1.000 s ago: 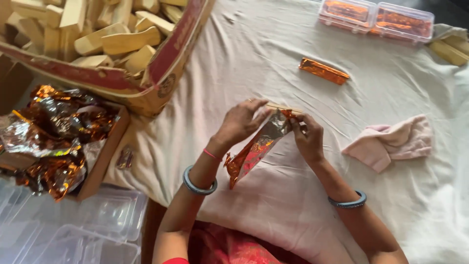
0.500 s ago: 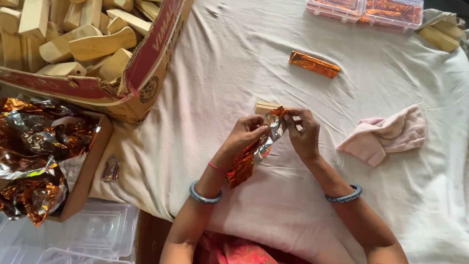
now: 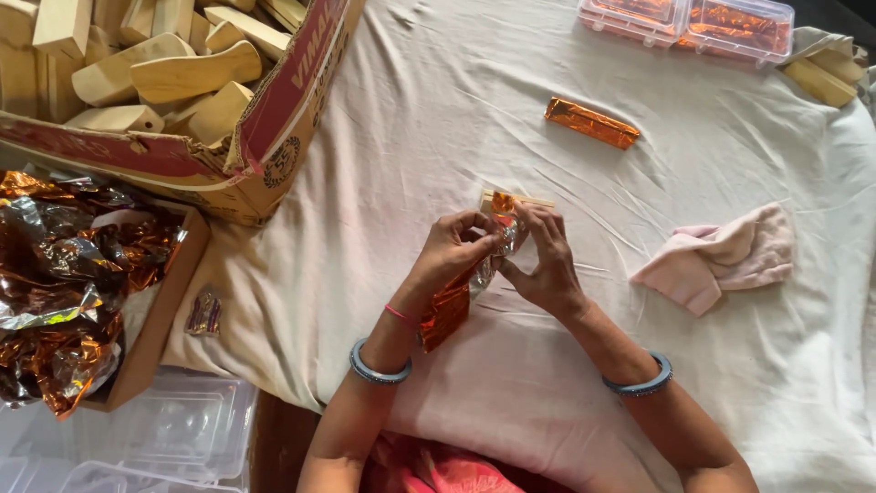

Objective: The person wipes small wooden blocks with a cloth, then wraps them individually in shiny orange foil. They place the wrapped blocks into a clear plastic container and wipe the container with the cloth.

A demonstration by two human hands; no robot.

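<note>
My left hand (image 3: 453, 251) and my right hand (image 3: 545, 260) meet over the white cloth (image 3: 438, 137), both pinching a strip of orange and silver foil (image 3: 452, 306). The foil hangs down along my left wrist. A pale wooden block (image 3: 516, 198) peeks out just above my fingertips, partly inside the foil. Each wrist wears a blue-grey bangle; the left also has a thin pink band.
A foil-wrapped bar (image 3: 591, 122) lies further up the cloth. A pink rag (image 3: 721, 257) lies to the right. A cardboard box (image 3: 265, 119) of wooden blocks stands at upper left, a box of crumpled foil (image 3: 73, 274) below it. Clear plastic boxes (image 3: 689, 23) sit at the top; empty ones (image 3: 173, 429) at lower left.
My view has shifted a little. My hands keep working the foil around the block, and the block's end now shows above my fingers.
</note>
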